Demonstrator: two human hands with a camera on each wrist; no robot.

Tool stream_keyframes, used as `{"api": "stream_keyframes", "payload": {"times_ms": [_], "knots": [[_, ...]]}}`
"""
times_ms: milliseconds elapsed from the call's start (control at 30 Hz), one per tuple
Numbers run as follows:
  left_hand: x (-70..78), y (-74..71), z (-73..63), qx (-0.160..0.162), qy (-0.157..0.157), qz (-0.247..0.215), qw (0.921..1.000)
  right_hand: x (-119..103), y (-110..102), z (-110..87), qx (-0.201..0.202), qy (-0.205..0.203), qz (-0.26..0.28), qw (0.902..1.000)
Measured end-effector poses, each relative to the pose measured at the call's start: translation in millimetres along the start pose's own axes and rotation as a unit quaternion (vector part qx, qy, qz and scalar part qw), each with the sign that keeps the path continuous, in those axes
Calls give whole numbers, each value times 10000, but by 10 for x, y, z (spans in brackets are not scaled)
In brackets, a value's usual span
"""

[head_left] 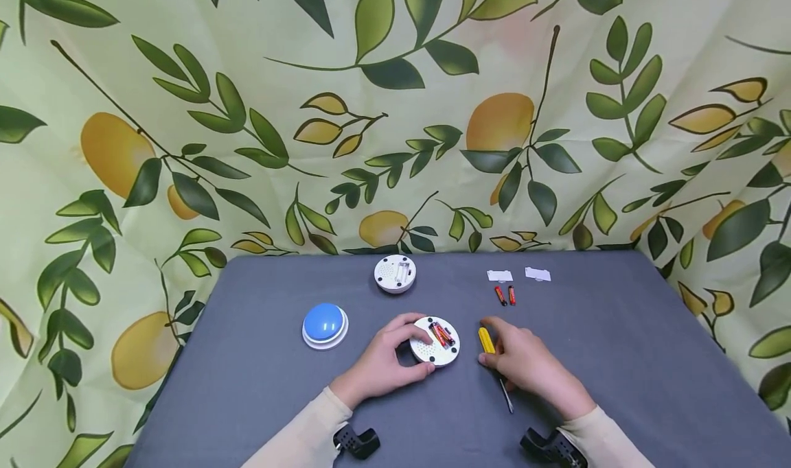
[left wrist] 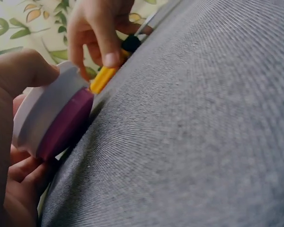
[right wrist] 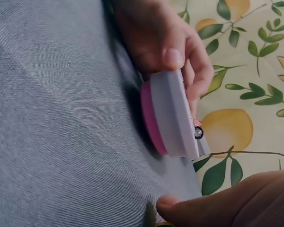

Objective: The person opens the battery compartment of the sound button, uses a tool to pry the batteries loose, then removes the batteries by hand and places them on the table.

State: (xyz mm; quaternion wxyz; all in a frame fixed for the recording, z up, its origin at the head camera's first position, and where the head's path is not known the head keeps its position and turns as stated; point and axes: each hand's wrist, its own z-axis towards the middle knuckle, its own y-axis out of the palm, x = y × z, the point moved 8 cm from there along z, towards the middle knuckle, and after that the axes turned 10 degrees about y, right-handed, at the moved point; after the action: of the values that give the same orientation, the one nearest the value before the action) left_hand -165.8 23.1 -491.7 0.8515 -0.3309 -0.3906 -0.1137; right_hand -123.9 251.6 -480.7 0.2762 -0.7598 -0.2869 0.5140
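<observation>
My left hand [head_left: 395, 351] holds a round white push button [head_left: 426, 351], thumb and fingers about its rim. The button lies upside down, its pink dome [right wrist: 154, 120] toward the table and its underside, dotted with small holes and dark feet, facing up. Red batteries [head_left: 441, 334] sit at its battery compartment, and one battery end [right wrist: 198, 131] stands above the underside in the right wrist view. To the right, my right hand [head_left: 525, 361] pinches the yellow handle of a screwdriver [head_left: 487, 341] between thumb and fingers. The screwdriver's metal shaft points toward me, close over the table.
A blue-domed push button [head_left: 324, 322] stands upright at left on the grey table [head_left: 259, 385]. Behind lies another upturned push button [head_left: 395, 274] with its battery compartment exposed. Two loose batteries [head_left: 505, 296] and two white covers [head_left: 519, 275] lie at back right. Patterned cloth [head_left: 395, 145] hangs behind.
</observation>
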Motion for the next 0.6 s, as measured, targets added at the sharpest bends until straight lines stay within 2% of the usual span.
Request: {"api": "stream_keyframes", "payload": {"times_ms": [133,233,300,367,433,500,533,600], "knots": [[-11,6,7,-112,38,-151,9998,-20,1,-3,48,3,-348,9994],[1,3,17,-219,90,-185,9995,-100,-96,-34,449,-260,-744,9959],[13,-2,26,-275,114,-206,9993,-222,-174,-66,805,-734,-799,9908],[29,-11,33,-274,186,-201,9992,-383,-194,-92,912,-1476,-659,9826],[34,-14,34,-274,229,-190,9992,-534,-140,-112,689,-2281,-517,9698],[30,-12,28,-285,231,-172,9992,-629,-45,-120,274,-2876,-489,9561],[29,-10,24,-296,240,-153,9992,-650,5,-116,80,-3059,-540,9505],[28,-7,15,-322,248,-133,9991,-646,71,-95,-135,-3169,-655,9461]]}}
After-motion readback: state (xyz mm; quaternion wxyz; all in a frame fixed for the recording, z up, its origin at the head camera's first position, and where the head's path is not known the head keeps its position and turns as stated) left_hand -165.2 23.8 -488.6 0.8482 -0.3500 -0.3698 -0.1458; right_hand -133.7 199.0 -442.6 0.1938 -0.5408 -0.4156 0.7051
